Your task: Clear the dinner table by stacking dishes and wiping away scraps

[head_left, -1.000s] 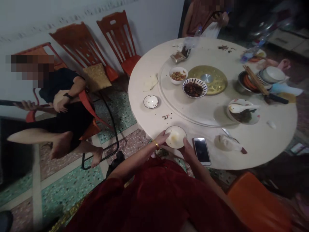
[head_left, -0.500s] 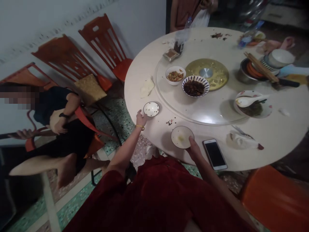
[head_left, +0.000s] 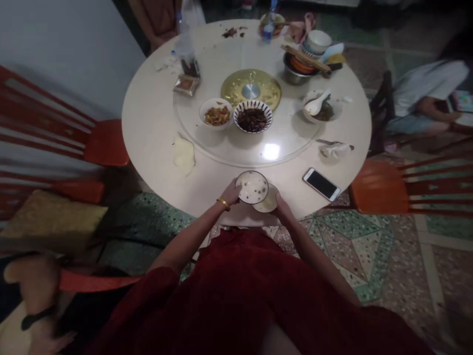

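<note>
1. While the left hand is clamped on the left rim of the speckled bowl, that bowl's tipped a bit toward the camera, over the near edge of the surface; can't tell if the dark specks are food bits or pattern.
2. Right hand is gripping the right side of a second bowl, thumb at the rim; the speckled bowl covers a good chunk of it from this angle; can't tell whether the two actually touch.
3. Gold bangle on the left wrist; dark red top just below.
4. Off to the right there's a phone, face up, dark screen, close to the edge; a crumpled tissue lies just past it.
5. Middle of the surface is a round turntable with a gold disc; a white bowl and a striped bowl sit side by side up front, both with food; a white spoon rests in another bowl over on the right.
6. Farther back, chopsticks lie across a metal pot; over on the left, a clear box, with a pale sheet nearer.
7. One person is at lower left, dark wristband, pretty blurry; another person sits at right in a pale top.
</note>
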### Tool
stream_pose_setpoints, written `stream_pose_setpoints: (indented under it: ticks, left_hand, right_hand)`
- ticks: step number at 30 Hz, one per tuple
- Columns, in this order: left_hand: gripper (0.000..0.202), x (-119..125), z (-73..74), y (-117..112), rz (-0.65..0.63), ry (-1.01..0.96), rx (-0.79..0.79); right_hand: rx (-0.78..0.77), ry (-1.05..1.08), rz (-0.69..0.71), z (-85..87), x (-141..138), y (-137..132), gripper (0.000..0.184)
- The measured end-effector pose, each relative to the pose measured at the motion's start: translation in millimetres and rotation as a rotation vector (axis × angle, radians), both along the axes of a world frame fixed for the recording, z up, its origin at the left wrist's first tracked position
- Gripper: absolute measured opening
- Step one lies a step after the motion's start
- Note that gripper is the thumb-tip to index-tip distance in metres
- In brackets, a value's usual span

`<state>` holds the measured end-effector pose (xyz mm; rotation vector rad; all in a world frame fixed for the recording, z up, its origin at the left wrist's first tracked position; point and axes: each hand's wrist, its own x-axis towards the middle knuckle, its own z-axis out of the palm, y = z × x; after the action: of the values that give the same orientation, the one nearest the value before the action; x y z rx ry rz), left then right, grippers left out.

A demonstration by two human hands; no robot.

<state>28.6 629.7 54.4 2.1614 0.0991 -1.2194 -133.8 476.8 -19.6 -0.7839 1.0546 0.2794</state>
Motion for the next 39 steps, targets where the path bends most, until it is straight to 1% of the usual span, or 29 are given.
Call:
stream_pose_setpoints:
  ticks: [2, 4, 5, 7, 9, 11, 14, 16, 17, 19, 21, 23, 24, 25, 26, 28, 29, 30, 32, 33, 34, 35, 37, 39]
  left_hand:
    - [0.052, -9, -8.3, -20, -0.159, 0.010, 0.041]
    - [0.053, -17, -18.0, -32, -0.299, -0.037, 0.092]
    - [0.054, -19, -22.1, -35, -0.366, -0.069, 0.122]
    - [0.054, -22, -27.1, -38, -0.479, -0.119, 0.185]
    - [0.054, -24, -27.9, -40, -0.546, -0.124, 0.236]
    - [0.059, -29, -27.1, -43, -0.571, -0.103, 0.254]
    - [0.069, -36, -28.6, -45, -0.567, -0.064, 0.245]
    - [0.070, -33, -29.8, -40, -0.504, -0.060, 0.215]
    - [0.068, -27, -28.6, -34, -0.454, -0.076, 0.196]
    - [0.064, -2, -20.5, -14, -0.348, -0.182, 0.185]
    - [0.059, 40, -5.7, 16, -0.278, -0.380, 0.252]
    - [0.058, 92, 9.5, 50, -0.249, -0.600, 0.418]
    - [0.062, 120, 14.8, 67, -0.226, -0.656, 0.524]
    - [0.067, 147, 17.5, 81, -0.199, -0.678, 0.613]
    - [0.074, 171, 17.1, 93, -0.184, -0.670, 0.680]
    - [0.088, 208, 7.1, 110, -0.186, -0.606, 0.747]
    - [0.091, 221, -1.1, 115, -0.206, -0.586, 0.752]
    - [0.089, 230, -10.2, 120, -0.229, -0.584, 0.745]
    - [0.072, 237, -26.1, 129, -0.265, -0.620, 0.697]
    - [0.061, 238, -30.9, 134, -0.274, -0.635, 0.651]
    - [0.052, 239, -32.5, 140, -0.272, -0.628, 0.595]
    - [0.048, 242, -31.1, 146, -0.260, -0.601, 0.533]
    - [0.053, 254, -20.1, 154, -0.218, -0.542, 0.396]
    - [0.062, 283, -4.2, 152, -0.201, -0.547, 0.265]
  right_hand:
    - [0.103, 0.029, -0.031, -1.3, -4, 1, 0.069]
    - [0.221, 0.031, -0.054, -2.4, -7, 1, 0.072]
    - [0.256, 0.022, -0.062, -2.8, -7, 1, 0.071]
    - [0.250, -0.001, -0.066, -3.4, -7, 2, 0.066]
    - [0.197, -0.011, -0.065, -3.8, -6, 4, 0.059]
    - [0.132, -0.037, -0.092, -5.1, -5, 7, 0.056]
    - [0.089, -0.054, -0.179, -10.8, -6, 11, 0.059]
    - [0.096, -0.050, -0.216, -16.9, -9, 13, 0.058]
    - [0.104, -0.042, -0.226, -20.0, -12, 13, 0.057]
    - [0.127, -0.019, -0.250, -25.0, -21, 13, 0.054]
    - [0.134, 0.017, -0.283, -26.9, -34, 12, 0.052]
    - [0.109, 0.049, -0.316, -24.6, -48, 10, 0.052]
    - [0.084, 0.065, -0.334, -21.8, -56, 10, 0.053]
    - [0.055, 0.083, -0.353, -18.1, -63, 10, 0.054]
    - [0.027, 0.106, -0.375, -13.6, -70, 12, 0.055]
    - [-0.034, 0.156, -0.424, -2.6, -81, 21, 0.056]
    - [-0.059, 0.183, -0.449, 3.7, -86, 28, 0.057]
    - [-0.076, 0.212, -0.476, 10.4, -89, 37, 0.058]
    - [-0.089, 0.277, -0.557, 24.6, -90, 60, 0.062]
    - [-0.083, 0.314, -0.611, 31.8, -88, 72, 0.063]
    - [-0.076, 0.352, -0.671, 38.8, -85, 85, 0.064]
    - [-0.070, 0.383, -0.724, 45.4, -80, 97, 0.064]
    - [-0.060, 0.418, -0.793, 57.0, -68, 119, 0.065]
    - [-0.064, 0.422, -0.825, 65.7, -56, 135, 0.067]
